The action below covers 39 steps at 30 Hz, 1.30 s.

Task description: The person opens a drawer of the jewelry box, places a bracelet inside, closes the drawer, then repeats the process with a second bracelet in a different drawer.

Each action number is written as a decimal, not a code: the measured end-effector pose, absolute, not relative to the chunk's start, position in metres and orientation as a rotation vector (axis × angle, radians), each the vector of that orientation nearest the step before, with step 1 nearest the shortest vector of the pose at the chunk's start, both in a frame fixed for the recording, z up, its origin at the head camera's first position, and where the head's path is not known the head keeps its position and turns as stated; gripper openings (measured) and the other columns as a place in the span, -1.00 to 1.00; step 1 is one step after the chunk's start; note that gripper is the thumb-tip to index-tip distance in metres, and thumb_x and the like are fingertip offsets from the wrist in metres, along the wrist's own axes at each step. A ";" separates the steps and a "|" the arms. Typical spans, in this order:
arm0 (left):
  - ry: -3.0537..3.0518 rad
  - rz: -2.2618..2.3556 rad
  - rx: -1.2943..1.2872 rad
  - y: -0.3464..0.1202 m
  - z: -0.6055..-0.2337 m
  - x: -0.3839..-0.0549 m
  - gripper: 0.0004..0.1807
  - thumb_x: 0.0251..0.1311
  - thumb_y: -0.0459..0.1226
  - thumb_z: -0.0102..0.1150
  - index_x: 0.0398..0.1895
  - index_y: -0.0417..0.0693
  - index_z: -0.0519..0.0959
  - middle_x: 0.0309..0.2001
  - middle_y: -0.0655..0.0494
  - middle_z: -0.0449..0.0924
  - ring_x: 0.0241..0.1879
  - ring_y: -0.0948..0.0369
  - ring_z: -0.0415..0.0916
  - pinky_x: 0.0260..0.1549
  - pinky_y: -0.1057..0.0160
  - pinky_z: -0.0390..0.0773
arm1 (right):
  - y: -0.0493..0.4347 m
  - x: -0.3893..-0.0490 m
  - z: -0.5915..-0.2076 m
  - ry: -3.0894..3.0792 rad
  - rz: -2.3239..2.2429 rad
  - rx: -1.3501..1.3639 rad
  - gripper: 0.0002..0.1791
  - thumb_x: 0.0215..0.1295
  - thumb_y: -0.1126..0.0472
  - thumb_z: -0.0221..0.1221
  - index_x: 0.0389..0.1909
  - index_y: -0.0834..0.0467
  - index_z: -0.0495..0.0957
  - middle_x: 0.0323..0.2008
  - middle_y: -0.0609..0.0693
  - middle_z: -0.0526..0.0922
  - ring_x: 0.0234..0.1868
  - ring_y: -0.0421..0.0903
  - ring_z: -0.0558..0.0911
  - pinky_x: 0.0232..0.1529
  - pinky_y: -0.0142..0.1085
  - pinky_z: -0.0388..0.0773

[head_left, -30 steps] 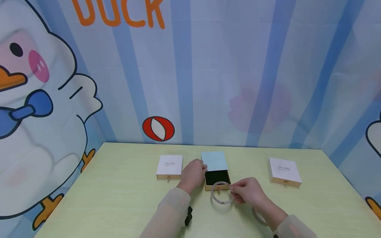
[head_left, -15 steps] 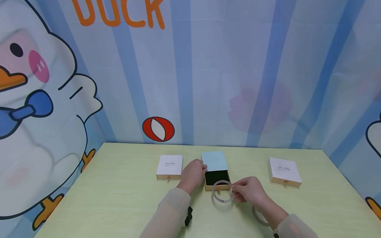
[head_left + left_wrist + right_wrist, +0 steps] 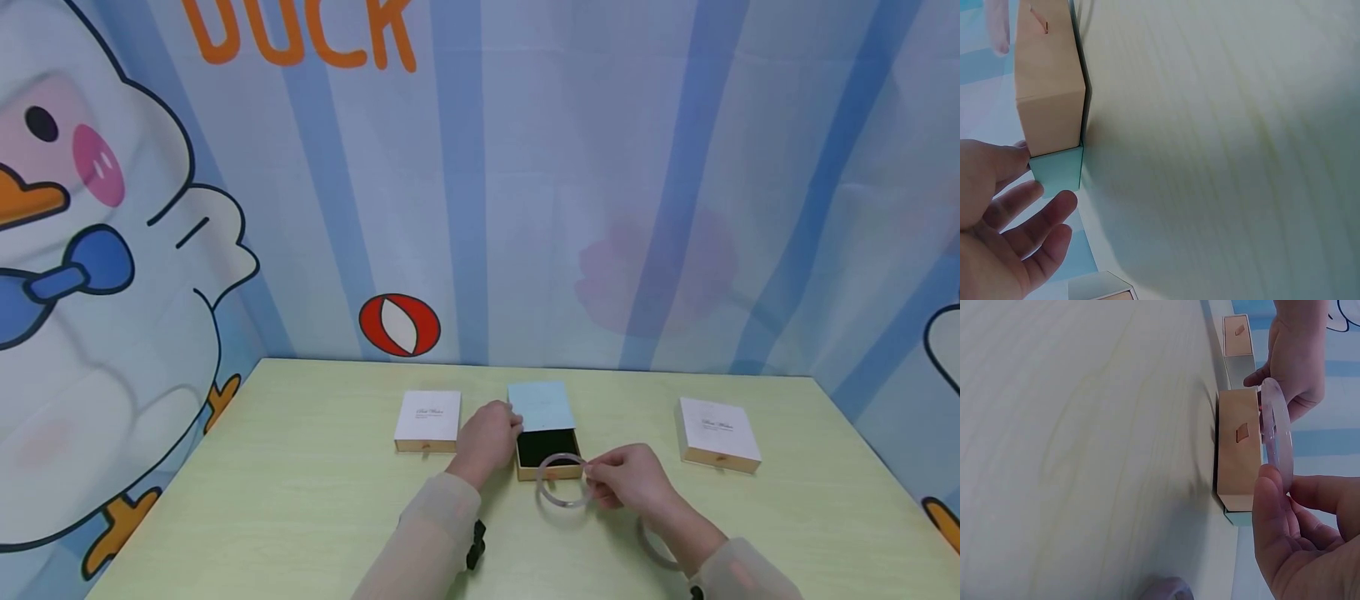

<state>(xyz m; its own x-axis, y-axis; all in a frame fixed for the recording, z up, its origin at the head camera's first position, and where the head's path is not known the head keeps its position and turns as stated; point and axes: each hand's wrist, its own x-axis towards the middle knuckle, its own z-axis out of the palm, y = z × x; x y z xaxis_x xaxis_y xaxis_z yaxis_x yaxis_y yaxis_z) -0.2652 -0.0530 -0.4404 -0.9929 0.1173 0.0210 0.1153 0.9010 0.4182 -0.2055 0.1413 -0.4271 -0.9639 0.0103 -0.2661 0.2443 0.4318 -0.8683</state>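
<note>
My right hand (image 3: 632,477) pinches a pale, translucent lilac bangle (image 3: 1280,434) between thumb and fingertips. The bangle is tilted above the near edge of the middle gift box. That box has a light blue sleeve (image 3: 542,406) and a tan drawer (image 3: 1238,450), pulled out toward me, with a dark lining (image 3: 547,447). At the sleeve's left side, my left hand (image 3: 489,435) touches it with thumb and fingertips; in the left wrist view the other fingers hang loosely bent. A second bangle (image 3: 654,550) lies on the table, partly hidden under my right forearm.
One white gift box (image 3: 427,421) with script lettering stands left of my left hand. Another white box (image 3: 717,433) stands at the right. Both appear shut. The pale yellow table (image 3: 300,500) ends at a printed blue-striped backdrop (image 3: 517,208).
The right hand and the bangle have shifted slightly to the right and up in the head view. My left hand and the boxes look unmoved.
</note>
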 end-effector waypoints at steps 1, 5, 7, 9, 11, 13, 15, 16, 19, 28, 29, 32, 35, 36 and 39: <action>3.059 0.678 0.185 -0.053 -0.440 -0.265 -0.76 0.28 -0.21 0.12 -0.05 0.04 0.67 0.14 0.11 0.55 0.14 0.15 0.49 0.07 0.16 0.55 | 0.142 -0.206 -0.427 2.464 -1.547 0.222 -0.79 0.25 0.34 0.15 -0.22 0.43 0.62 -0.50 0.12 0.66 -0.58 -0.16 0.56 -0.51 -0.32 0.64; 3.059 0.700 0.172 -0.053 -0.440 -0.265 -0.75 0.28 -0.20 0.12 -0.04 0.03 0.67 0.16 0.10 0.54 0.15 0.14 0.49 0.07 0.15 0.55 | 0.142 -0.207 -0.427 2.465 -1.537 0.216 -0.77 0.26 0.32 0.15 -0.20 0.44 0.62 -0.48 0.12 0.66 -0.56 -0.15 0.57 -0.49 -0.30 0.64; 3.061 0.704 0.172 -0.053 -0.440 -0.265 -0.76 0.28 -0.20 0.12 -0.04 0.03 0.67 0.16 0.10 0.55 0.14 0.15 0.49 0.06 0.15 0.55 | 0.142 -0.208 -0.427 2.464 -1.535 0.215 -0.76 0.27 0.32 0.14 -0.19 0.44 0.61 -0.48 0.12 0.66 -0.56 -0.15 0.57 -0.49 -0.30 0.65; 3.064 0.699 0.174 -0.053 -0.441 -0.265 -0.76 0.28 -0.20 0.13 -0.04 0.04 0.67 0.15 0.10 0.55 0.14 0.15 0.49 0.06 0.16 0.56 | 0.142 -0.208 -0.427 2.464 -1.532 0.227 -0.76 0.26 0.32 0.15 -0.19 0.43 0.62 -0.49 0.12 0.65 -0.56 -0.15 0.57 -0.49 -0.31 0.65; 3.065 0.692 0.176 -0.053 -0.441 -0.264 -0.75 0.28 -0.20 0.13 -0.04 0.04 0.67 0.16 0.11 0.54 0.15 0.15 0.49 0.05 0.16 0.56 | 0.143 -0.208 -0.428 2.463 -1.526 0.232 -0.76 0.26 0.32 0.14 -0.19 0.43 0.61 -0.49 0.11 0.65 -0.56 -0.15 0.57 -0.48 -0.31 0.65; 3.065 0.686 0.176 -0.053 -0.441 -0.264 -0.75 0.28 -0.20 0.13 -0.03 0.04 0.66 0.16 0.11 0.54 0.15 0.14 0.49 0.06 0.16 0.56 | 0.143 -0.209 -0.428 2.465 -1.522 0.247 -0.77 0.26 0.32 0.15 -0.19 0.42 0.62 -0.49 0.11 0.65 -0.56 -0.15 0.57 -0.48 -0.31 0.65; 3.063 0.685 0.174 -0.053 -0.441 -0.264 -0.74 0.28 -0.20 0.13 -0.02 0.04 0.66 0.16 0.11 0.54 0.16 0.14 0.48 0.07 0.15 0.55 | 0.143 -0.209 -0.428 2.465 -1.521 0.254 -0.77 0.25 0.32 0.15 -0.19 0.42 0.62 -0.50 0.10 0.65 -0.56 -0.15 0.57 -0.48 -0.32 0.65; 3.062 0.687 0.174 -0.053 -0.441 -0.264 -0.74 0.28 -0.20 0.13 -0.02 0.04 0.66 0.16 0.11 0.54 0.16 0.14 0.48 0.07 0.15 0.55 | 0.143 -0.209 -0.428 2.466 -1.520 0.250 -0.77 0.26 0.32 0.15 -0.19 0.42 0.62 -0.50 0.10 0.65 -0.57 -0.15 0.57 -0.49 -0.31 0.65; 3.054 0.698 0.170 -0.053 -0.441 -0.264 -0.74 0.28 -0.20 0.12 -0.01 0.04 0.66 0.17 0.11 0.53 0.17 0.14 0.47 0.07 0.15 0.55 | 0.143 -0.210 -0.428 2.466 -1.527 0.244 -0.77 0.26 0.32 0.15 -0.19 0.43 0.62 -0.51 0.10 0.65 -0.57 -0.15 0.58 -0.50 -0.32 0.64; 3.055 0.699 0.176 -0.053 -0.441 -0.265 -0.73 0.28 -0.20 0.13 0.00 0.03 0.65 0.18 0.11 0.53 0.18 0.15 0.47 0.08 0.15 0.54 | 0.144 -0.211 -0.427 2.466 -1.535 0.243 -0.76 0.27 0.33 0.14 -0.18 0.44 0.61 -0.51 0.11 0.65 -0.58 -0.15 0.57 -0.50 -0.32 0.64; 3.056 0.698 0.178 -0.053 -0.442 -0.265 -0.73 0.28 -0.20 0.13 0.00 0.03 0.65 0.17 0.11 0.53 0.18 0.15 0.47 0.08 0.16 0.55 | 0.144 -0.211 -0.427 2.466 -1.534 0.248 -0.77 0.27 0.33 0.14 -0.18 0.44 0.61 -0.51 0.11 0.65 -0.58 -0.15 0.57 -0.50 -0.32 0.64; 3.056 0.708 0.178 -0.053 -0.442 -0.265 -0.73 0.28 -0.21 0.13 0.00 0.03 0.65 0.18 0.10 0.53 0.18 0.14 0.46 0.09 0.15 0.54 | 0.145 -0.212 -0.426 2.471 -1.523 0.252 -0.77 0.26 0.32 0.15 -0.18 0.42 0.61 -0.50 0.11 0.66 -0.57 -0.14 0.58 -0.50 -0.33 0.64; 3.054 0.724 0.180 -0.054 -0.442 -0.265 -0.73 0.28 -0.21 0.13 0.00 0.02 0.65 0.18 0.10 0.53 0.19 0.13 0.46 0.10 0.14 0.53 | 0.145 -0.213 -0.425 2.475 -1.507 0.253 -0.77 0.26 0.31 0.15 -0.18 0.41 0.62 -0.49 0.10 0.66 -0.56 -0.13 0.58 -0.50 -0.34 0.63; 3.053 0.726 0.180 -0.054 -0.442 -0.265 -0.73 0.28 -0.21 0.13 0.00 0.02 0.65 0.18 0.09 0.53 0.19 0.13 0.46 0.10 0.14 0.53 | 0.145 -0.213 -0.425 2.476 -1.504 0.251 -0.77 0.26 0.31 0.15 -0.18 0.40 0.62 -0.48 0.11 0.66 -0.56 -0.13 0.59 -0.50 -0.34 0.63; 3.050 0.729 0.183 -0.054 -0.442 -0.265 -0.73 0.28 -0.21 0.13 0.00 0.02 0.65 0.17 0.09 0.53 0.18 0.13 0.47 0.10 0.14 0.53 | 0.144 -0.213 -0.423 2.479 -1.506 0.244 -0.77 0.27 0.31 0.15 -0.18 0.40 0.62 -0.48 0.11 0.66 -0.55 -0.11 0.59 -0.50 -0.34 0.62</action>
